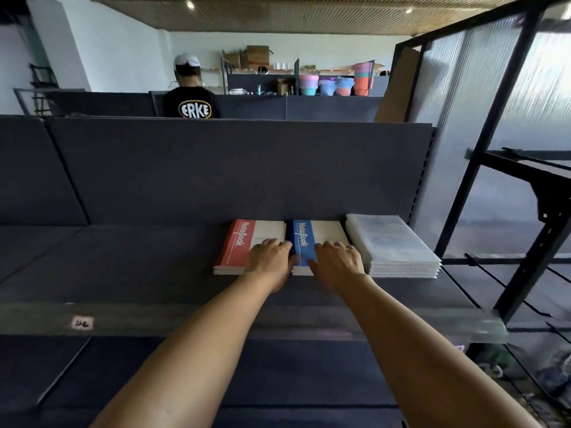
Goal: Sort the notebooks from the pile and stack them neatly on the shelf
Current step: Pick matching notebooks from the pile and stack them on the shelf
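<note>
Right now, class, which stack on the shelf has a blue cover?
The middle stack, under the right hand; the left one is red, the right one white.

A dark grey shelf (139, 257) with a dark back panel carries three lots side by side against that panel. Under the left grip (270, 257) lies a low stack of red-and-white notebooks (244, 242), its near edge showing more than one cover. Under the right grip (338, 262), just beside the red stack, lies the blue-and-white notebook stack (309, 236). To the right of the right grip sits a taller pile of clear-wrapped white notebooks (392, 242), close against the blue one. A pale strip with a small label (82, 323) runs along the shelf's front edge.
</note>
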A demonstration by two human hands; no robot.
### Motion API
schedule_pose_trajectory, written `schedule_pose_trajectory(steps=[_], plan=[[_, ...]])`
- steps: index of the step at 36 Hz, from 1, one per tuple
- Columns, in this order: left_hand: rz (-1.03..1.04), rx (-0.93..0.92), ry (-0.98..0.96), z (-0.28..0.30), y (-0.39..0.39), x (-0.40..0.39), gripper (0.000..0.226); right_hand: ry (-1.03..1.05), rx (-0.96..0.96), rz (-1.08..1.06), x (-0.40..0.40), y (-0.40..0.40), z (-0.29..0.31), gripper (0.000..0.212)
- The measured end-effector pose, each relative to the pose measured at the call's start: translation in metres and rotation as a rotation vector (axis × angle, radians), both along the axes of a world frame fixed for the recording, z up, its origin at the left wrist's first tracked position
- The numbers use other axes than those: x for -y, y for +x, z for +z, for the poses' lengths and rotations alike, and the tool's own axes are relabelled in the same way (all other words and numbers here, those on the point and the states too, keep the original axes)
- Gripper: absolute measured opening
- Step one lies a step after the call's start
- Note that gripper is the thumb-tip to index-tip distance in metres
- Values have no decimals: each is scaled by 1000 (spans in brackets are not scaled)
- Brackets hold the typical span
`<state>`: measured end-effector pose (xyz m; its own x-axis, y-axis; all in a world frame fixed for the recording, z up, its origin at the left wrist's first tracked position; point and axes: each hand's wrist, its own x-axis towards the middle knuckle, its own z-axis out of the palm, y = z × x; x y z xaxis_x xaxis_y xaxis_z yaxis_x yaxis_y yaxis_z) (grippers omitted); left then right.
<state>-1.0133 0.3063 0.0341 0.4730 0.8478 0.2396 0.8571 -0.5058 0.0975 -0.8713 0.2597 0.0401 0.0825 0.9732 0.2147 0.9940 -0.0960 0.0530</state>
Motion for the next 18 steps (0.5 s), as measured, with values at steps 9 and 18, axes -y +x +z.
schedule_pose_trajectory(steps=[9, 18], plan=[[236, -3, 42, 1, -93, 22, 41, -5, -18, 225, -11, -75, -2, 45], [479, 7, -26, -12, -212, 41, 50, -72, -95, 371, -12, -173, -9, 38]])
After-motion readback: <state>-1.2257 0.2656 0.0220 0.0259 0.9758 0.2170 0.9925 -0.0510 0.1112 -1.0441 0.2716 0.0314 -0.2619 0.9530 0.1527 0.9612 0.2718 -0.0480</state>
